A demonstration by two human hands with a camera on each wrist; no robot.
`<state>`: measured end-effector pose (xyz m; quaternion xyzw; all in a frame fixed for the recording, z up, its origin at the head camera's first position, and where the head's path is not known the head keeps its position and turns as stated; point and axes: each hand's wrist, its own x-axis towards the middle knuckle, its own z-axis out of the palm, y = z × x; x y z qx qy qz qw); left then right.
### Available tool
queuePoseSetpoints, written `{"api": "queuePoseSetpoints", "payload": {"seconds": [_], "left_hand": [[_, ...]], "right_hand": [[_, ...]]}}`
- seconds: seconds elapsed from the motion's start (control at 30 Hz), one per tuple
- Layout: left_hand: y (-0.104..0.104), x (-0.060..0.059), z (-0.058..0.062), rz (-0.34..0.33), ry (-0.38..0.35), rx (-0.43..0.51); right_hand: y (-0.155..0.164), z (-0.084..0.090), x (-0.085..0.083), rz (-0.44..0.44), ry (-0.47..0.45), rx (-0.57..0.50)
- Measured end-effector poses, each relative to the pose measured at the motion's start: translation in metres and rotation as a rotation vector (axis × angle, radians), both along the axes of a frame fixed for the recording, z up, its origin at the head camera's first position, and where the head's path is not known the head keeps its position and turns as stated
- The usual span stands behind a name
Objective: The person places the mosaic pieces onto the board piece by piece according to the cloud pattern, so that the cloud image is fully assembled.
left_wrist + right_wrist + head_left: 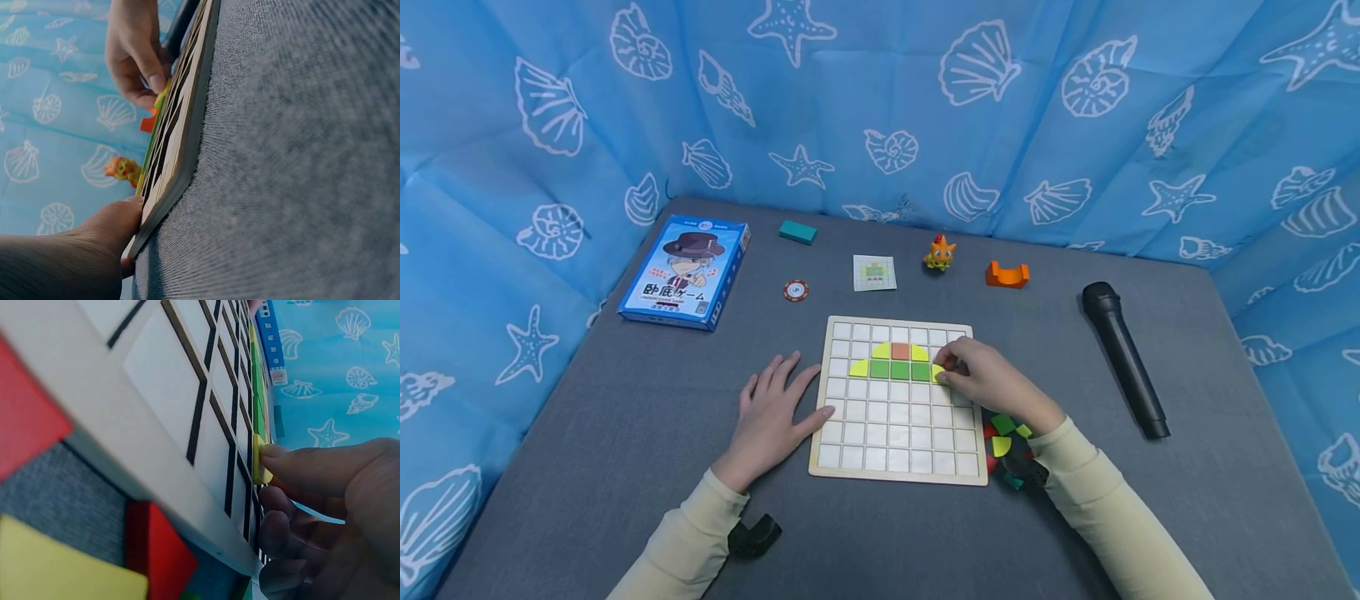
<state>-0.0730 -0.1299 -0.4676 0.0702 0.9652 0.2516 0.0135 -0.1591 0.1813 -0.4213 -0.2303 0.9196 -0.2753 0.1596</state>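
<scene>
A wooden grid board [898, 414] with white squares lies on the grey table. Near its top, a row of green tiles [899, 369] has a yellow quarter-round tile [859, 367] at its left end; above it a pinkish-orange tile [900, 351] sits between two yellow ones. At the row's right end my right hand [988, 379] pinches another yellow tile [260, 464] between thumb and fingers, close over the grid. My left hand [771, 421] rests with spread fingers beside the board, its thumb [115, 220] on the left edge.
Loose tiles [1002, 447], red, green and yellow, lie right of the board, partly under my right wrist. Behind stand a blue game box [681, 271], poker chip [796, 290], teal block [797, 232], pattern card [874, 272], toy figure [939, 252] and orange block [1007, 275]; a microphone [1124, 358] lies right.
</scene>
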Motion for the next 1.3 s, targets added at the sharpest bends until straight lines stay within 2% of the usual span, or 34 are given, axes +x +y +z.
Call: {"api": "queuePoseSetpoints", "payload": {"seconds": [0.53, 0.77, 1.03, 1.3], "left_hand": [[0.002, 0.0, 0.0, -0.002, -0.026, 0.005], [0.003, 0.0, 0.0, -0.001, -0.015, 0.006], [0.0, 0.001, 0.001, 0.008, -0.01, 0.005], [0.001, 0.001, 0.003, 0.002, -0.021, 0.003]], "right_hand": [[0.003, -0.002, 0.002, 0.039, 0.013, 0.024], [0.007, 0.004, 0.003, 0.041, 0.021, 0.029], [0.035, 0.02, 0.01, 0.009, 0.048, 0.05], [0.075, 0.023, 0.032, 0.014, 0.043, 0.131]]}}
